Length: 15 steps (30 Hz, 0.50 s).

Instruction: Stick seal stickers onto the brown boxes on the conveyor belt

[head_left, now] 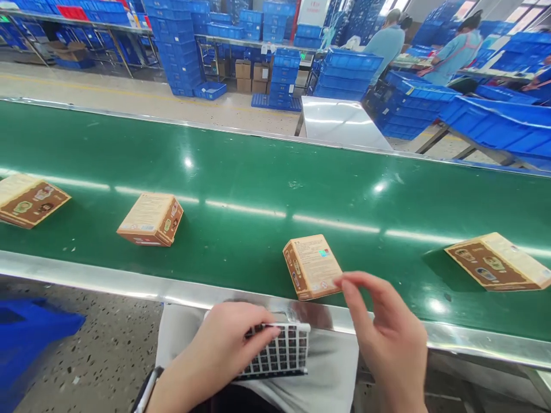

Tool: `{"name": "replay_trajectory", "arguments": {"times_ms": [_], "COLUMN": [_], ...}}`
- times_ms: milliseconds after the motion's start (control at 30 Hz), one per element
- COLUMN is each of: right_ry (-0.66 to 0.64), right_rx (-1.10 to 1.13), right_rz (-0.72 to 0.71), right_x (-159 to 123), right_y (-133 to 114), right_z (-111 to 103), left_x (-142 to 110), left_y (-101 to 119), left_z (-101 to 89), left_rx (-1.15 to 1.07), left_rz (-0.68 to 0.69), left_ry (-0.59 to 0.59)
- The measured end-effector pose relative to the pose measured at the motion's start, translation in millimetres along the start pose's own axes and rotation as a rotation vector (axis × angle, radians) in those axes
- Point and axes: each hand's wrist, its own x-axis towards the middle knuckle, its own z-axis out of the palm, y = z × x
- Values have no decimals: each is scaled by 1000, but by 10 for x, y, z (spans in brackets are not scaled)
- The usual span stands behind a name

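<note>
My left hand (235,338) is closed on a white-gridded sheet with dark squares (286,350), thumb and fingers pinching its upper edge, just below the belt's near rail. My right hand (385,332) has thumb and forefinger pinched together at the lower right corner of a brown and cream carton (314,267); anything between the fingertips is too small to make out. That carton lies on the green conveyor belt (241,166), printed text up, with a small blue and red patch on top. Similar cartons lie left (150,218), far left (32,201) and right (499,261).
The belt's metal rail (86,278) runs between me and the cartons. A blue crate (34,338) stands on the floor at left. Beyond the belt are a metal table (340,120), stacked blue crates (176,46) and two people (458,54) at benches.
</note>
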Motion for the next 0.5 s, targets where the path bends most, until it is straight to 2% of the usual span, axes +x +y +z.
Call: {"name": "replay_trajectory", "arguments": {"times_ms": [67,133,233,400,500], "right_ry": [-242,-369,-372,-361,-366], "right_rx": [44,44,-28,-81,-47], "right_rz": [-190,-340,-440,-472,-479], "right_x": [-114,-182,-233,-279,-273], "right_y": [-77,-133,-156,-133,-151], "right_z": [-78,-84,-7,110,129], "left_x": [-25,-16,20,8,-9], "left_y": [4,20,53,91,94], "left_z": [-61,-94,-110,-80,-54], "left_rx": [-10,-9,19,54,29], "left_rz": [-98,-134,-133,-128,-175], "left_ry": [-46,-70,-91,-89,-107]}}
